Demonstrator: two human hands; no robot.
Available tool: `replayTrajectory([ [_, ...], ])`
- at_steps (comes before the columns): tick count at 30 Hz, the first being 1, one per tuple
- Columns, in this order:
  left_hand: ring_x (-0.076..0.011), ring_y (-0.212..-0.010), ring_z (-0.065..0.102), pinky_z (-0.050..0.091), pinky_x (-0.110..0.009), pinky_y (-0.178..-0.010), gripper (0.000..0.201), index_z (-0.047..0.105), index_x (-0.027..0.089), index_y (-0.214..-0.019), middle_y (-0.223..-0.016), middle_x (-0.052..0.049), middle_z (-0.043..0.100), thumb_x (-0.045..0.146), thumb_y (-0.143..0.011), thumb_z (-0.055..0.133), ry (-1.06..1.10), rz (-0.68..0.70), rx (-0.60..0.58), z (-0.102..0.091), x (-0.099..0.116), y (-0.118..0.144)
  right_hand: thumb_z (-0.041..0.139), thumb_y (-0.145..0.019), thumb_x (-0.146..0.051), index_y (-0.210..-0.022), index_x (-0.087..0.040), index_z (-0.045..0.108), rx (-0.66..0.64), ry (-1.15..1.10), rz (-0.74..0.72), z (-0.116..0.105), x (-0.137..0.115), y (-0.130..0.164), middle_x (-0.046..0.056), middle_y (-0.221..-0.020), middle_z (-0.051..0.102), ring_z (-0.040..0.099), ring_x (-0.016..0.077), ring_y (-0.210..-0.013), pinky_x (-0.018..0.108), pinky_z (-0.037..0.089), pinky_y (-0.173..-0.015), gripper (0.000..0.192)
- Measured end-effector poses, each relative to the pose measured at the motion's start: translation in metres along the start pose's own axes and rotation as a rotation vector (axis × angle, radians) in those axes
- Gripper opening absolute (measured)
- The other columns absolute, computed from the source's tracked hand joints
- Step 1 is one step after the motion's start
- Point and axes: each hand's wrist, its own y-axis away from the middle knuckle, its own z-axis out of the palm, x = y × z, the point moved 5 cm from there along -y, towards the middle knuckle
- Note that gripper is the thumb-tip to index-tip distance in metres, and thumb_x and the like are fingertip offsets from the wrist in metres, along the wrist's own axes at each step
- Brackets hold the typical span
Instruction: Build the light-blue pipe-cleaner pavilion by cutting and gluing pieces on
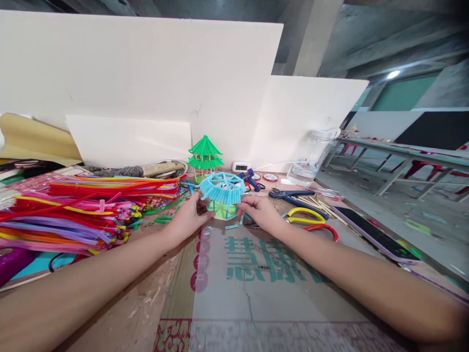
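Note:
Between my hands stands a small model pavilion (pixel 223 193) with a light blue roof of short strips over a pale green base. Part of the roof is bare blue ribs with gaps between them. My left hand (pixel 192 215) closes on its left side, thumb at the green base. On the right side my right hand (pixel 262 212) pinches the lower edge near the blue posts. Small blue offcuts (pixel 231 227) lie just in front of the model. Right behind it rises a green tiered model pavilion (pixel 205 155).
Bundles of coloured pipe cleaners (pixel 73 215) fill the left side. To the right lie a blue glue gun (pixel 251 180), pliers (pixel 293 196), yellow-and-red-handled scissors (pixel 306 215) and a phone (pixel 375 232). A clear water bottle (pixel 309 159) and small timer (pixel 241 166) stand before white boards (pixel 146 73).

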Motion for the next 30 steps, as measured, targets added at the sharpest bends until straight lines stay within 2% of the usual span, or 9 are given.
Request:
replayTrajectory([
  [4,-0.0231,-0.091,0.063,0.05,-0.037,-0.08,0.039,0.05,0.018,-0.104,-0.099,-0.007,0.066,0.042,-0.078,0.067,0.001,0.034,0.014,-0.001,0.0,-0.001,0.054,-0.091,-0.034,-0.072,-0.017,0.072,-0.015,0.025,-0.002,0.001,-0.002,0.004,0.0,-0.07,0.067,0.059,0.0165,-0.071,0.028,0.042,-0.072,0.031],
  [9,-0.022,-0.082,0.063,0.048,-0.034,-0.072,0.026,0.053,0.019,-0.092,-0.087,-0.004,0.065,0.042,-0.082,0.062,-0.094,0.032,0.005,-0.003,0.003,0.0,0.052,-0.092,-0.031,-0.073,-0.019,0.069,-0.023,0.049,-0.071,0.004,-0.012,0.007,0.001,-0.076,0.07,0.062,0.0175,-0.077,0.029,0.043,-0.076,0.028],
  [14,-0.0223,-0.078,0.062,0.046,-0.032,-0.067,0.022,0.055,0.019,-0.089,-0.083,-0.005,0.066,0.041,-0.086,0.057,-0.171,0.037,-0.017,-0.003,0.005,0.002,0.051,-0.091,-0.03,-0.091,-0.02,0.057,0.083,-0.048,-0.044,0.002,-0.009,0.008,0.0,-0.073,0.068,0.063,0.0167,-0.072,0.029,0.045,-0.071,0.012],
  [17,-0.0221,-0.077,0.062,0.047,-0.032,-0.066,0.022,0.053,0.019,-0.09,-0.083,-0.005,0.066,0.041,-0.086,0.056,-0.167,0.018,0.006,-0.004,0.003,0.001,0.048,-0.091,-0.028,-0.089,-0.021,0.053,0.156,-0.017,-0.051,-0.002,-0.01,0.01,-0.001,-0.072,0.063,0.058,0.0147,-0.067,0.026,0.041,-0.062,0.009],
  [19,-0.0225,-0.08,0.063,0.048,-0.034,-0.069,0.023,0.053,0.019,-0.091,-0.087,-0.006,0.066,0.041,-0.085,0.056,-0.141,0.008,0.018,-0.005,0.001,0.0,0.049,-0.09,-0.026,-0.085,-0.021,0.053,0.183,0.053,-0.09,-0.005,-0.014,0.012,0.0,-0.072,0.061,0.056,0.0146,-0.067,0.026,0.041,-0.062,0.009],
  [21,-0.0229,-0.085,0.063,0.049,-0.035,-0.073,0.024,0.052,0.019,-0.093,-0.092,-0.007,0.066,0.041,-0.085,0.055,-0.105,0.013,0.026,-0.005,-0.001,-0.002,0.051,-0.09,-0.025,-0.081,-0.02,0.056,0.146,0.144,-0.155,-0.004,-0.019,0.014,0.001,-0.074,0.062,0.057,0.0155,-0.071,0.028,0.043,-0.066,0.012],
  [23,-0.0233,-0.087,0.063,0.049,-0.036,-0.077,0.024,0.051,0.019,-0.093,-0.094,-0.008,0.066,0.041,-0.085,0.055,-0.09,0.021,0.038,-0.005,-0.002,-0.003,0.054,-0.09,-0.025,-0.08,-0.019,0.061,0.05,0.244,-0.249,0.002,-0.025,0.017,0.003,-0.077,0.065,0.059,0.0174,-0.076,0.03,0.044,-0.071,0.014],
  [26,-0.024,-0.086,0.062,0.048,-0.038,-0.078,0.024,0.049,0.019,-0.09,-0.091,-0.008,0.064,0.042,-0.084,0.055,-0.121,0.013,0.05,-0.005,-0.005,-0.003,0.057,-0.092,-0.032,-0.088,-0.019,0.068,-0.086,0.388,-0.4,0.011,-0.035,0.026,0.007,-0.086,0.068,0.06,0.0207,-0.086,0.033,0.044,-0.078,0.017],
  [30,-0.023,-0.083,0.061,0.049,-0.037,-0.077,0.022,0.05,0.02,-0.09,-0.088,-0.006,0.064,0.041,-0.085,0.054,-0.107,0.025,0.053,-0.004,-0.007,-0.003,0.05,-0.097,-0.034,-0.087,-0.019,0.067,-0.113,0.511,-0.539,0.011,-0.054,0.032,0.007,-0.084,0.068,0.059,0.0206,-0.084,0.034,0.042,-0.078,0.025],
])
